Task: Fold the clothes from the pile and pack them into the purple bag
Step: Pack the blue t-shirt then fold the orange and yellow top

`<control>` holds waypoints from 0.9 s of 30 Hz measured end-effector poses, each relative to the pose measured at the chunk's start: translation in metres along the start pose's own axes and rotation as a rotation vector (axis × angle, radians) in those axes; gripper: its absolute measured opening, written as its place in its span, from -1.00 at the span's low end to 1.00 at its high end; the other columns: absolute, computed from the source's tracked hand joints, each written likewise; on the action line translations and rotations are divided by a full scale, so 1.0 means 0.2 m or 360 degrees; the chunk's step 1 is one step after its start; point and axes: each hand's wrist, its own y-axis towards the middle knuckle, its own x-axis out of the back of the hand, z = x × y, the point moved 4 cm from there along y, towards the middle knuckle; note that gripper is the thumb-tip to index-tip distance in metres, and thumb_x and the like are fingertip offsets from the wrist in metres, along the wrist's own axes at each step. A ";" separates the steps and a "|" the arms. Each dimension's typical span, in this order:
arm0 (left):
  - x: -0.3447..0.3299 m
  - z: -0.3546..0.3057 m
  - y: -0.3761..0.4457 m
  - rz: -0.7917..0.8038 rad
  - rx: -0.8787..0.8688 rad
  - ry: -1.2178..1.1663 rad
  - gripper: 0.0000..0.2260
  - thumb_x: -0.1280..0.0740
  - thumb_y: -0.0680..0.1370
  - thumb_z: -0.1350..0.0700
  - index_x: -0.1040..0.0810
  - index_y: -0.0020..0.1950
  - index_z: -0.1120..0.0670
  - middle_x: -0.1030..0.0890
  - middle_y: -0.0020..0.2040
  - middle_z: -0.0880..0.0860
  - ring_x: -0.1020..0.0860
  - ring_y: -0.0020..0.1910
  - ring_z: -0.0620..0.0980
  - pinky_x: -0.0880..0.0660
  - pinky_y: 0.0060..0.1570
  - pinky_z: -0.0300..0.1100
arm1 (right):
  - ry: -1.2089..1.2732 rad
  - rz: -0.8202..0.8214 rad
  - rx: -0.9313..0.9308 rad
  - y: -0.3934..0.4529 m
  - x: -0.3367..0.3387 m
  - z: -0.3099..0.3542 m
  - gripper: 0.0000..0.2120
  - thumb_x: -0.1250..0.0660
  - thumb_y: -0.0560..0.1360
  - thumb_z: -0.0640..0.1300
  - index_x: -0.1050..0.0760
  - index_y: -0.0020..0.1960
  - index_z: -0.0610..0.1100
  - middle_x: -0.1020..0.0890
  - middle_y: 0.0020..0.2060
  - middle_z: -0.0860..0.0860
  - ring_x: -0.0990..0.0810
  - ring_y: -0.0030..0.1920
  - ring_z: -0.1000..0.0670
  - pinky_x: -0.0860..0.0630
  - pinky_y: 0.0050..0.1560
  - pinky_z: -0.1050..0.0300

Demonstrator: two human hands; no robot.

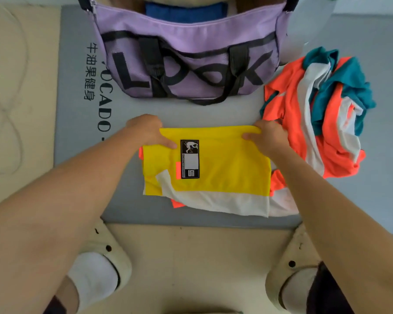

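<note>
A yellow garment (225,168) with a white band, orange trim and a black label lies folded on the grey mat (77,123). My left hand (149,130) grips its far left corner, thumb on top of the cloth. My right hand (269,138) grips its far right corner the same way. The purple bag (186,51) with black lettering stands open behind the garment, and a blue cloth (186,12) shows inside it. The pile (320,114) of orange, white and teal clothes lies to the right, touching my right hand.
The mat lies on a beige floor (191,264). My two feet in pale slippers (109,252) stand at the mat's near edge. A cord (7,91) loops over the floor at the left. The bag's black handles (204,91) hang toward the garment.
</note>
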 end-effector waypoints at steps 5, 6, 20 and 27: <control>-0.12 0.22 -0.09 -0.0347 0.0218 -0.1057 -0.56 -0.53 0.35 -0.20 -0.41 -0.38 0.08 -0.46 -0.40 0.04 -0.45 -0.37 0.00 -0.28 -0.37 -0.15 | -0.0594 -0.0627 0.0275 -0.14 0.00 0.19 -0.63 -0.36 0.43 -0.04 -0.44 0.17 -0.19 -0.49 0.08 -0.21 -0.45 0.11 -0.26 -0.33 0.07 -0.16; -0.17 0.24 -0.12 -0.0403 0.0253 -0.1294 -0.64 -0.54 0.38 -0.14 -0.47 -0.34 0.07 -0.51 -0.36 0.02 -0.49 -0.35 -0.04 -0.33 -0.36 -0.17 | -0.0602 -0.0701 0.0380 -0.19 -0.03 0.24 -0.63 -0.35 0.43 -0.06 -0.44 0.18 -0.18 -0.50 0.07 -0.20 -0.47 0.09 -0.25 -0.34 0.04 -0.14; -0.53 0.17 -0.36 -0.0435 0.0422 -0.2059 -0.91 -0.47 0.48 0.00 -0.59 -0.10 -0.05 -0.65 -0.10 -0.03 -0.60 -0.11 -0.07 -0.51 -0.17 -0.18 | -0.0209 0.0050 0.0391 -0.41 -0.42 0.40 -0.46 -0.51 0.36 0.15 -0.39 0.14 -0.14 -0.46 0.06 -0.08 -0.45 0.02 -0.08 -0.42 -0.13 0.10; -0.63 0.17 -0.44 -0.0447 0.0495 -0.1982 -0.86 -0.49 0.46 0.07 -0.66 -0.08 0.13 -0.69 -0.09 0.14 -0.62 -0.15 0.08 -0.53 -0.11 -0.04 | 0.0326 0.0493 0.0533 -0.65 -0.57 0.59 -0.70 -0.39 0.51 -0.01 -0.60 0.13 -0.19 -0.61 0.00 -0.06 -0.52 0.01 -0.03 -0.41 0.01 0.12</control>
